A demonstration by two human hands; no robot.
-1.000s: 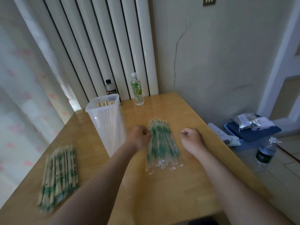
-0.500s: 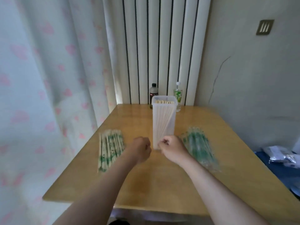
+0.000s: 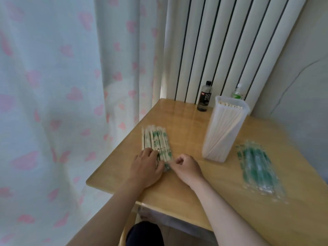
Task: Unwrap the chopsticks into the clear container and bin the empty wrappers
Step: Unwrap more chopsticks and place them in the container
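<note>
A pile of wrapped chopsticks in white and green paper lies near the table's left edge. My left hand covers its near end, fingers curled down onto the packets and thumb alongside them. My right hand sits just right of the pile's near corner, fingers curled, with nothing visible in it. The tall clear container stands upright to the right and holds several bare chopsticks. A heap of empty clear and green wrappers lies on the table right of the container.
A black bottle and a green-labelled bottle stand at the back of the wooden table, against a white radiator. A curtain with pink hearts hangs close along the left. No bin is in view.
My view has swung left from the empty wrappers to the wrapped pile. Both hands moved left with it; my left hand, a fist before, now lies on the pile's near end.
</note>
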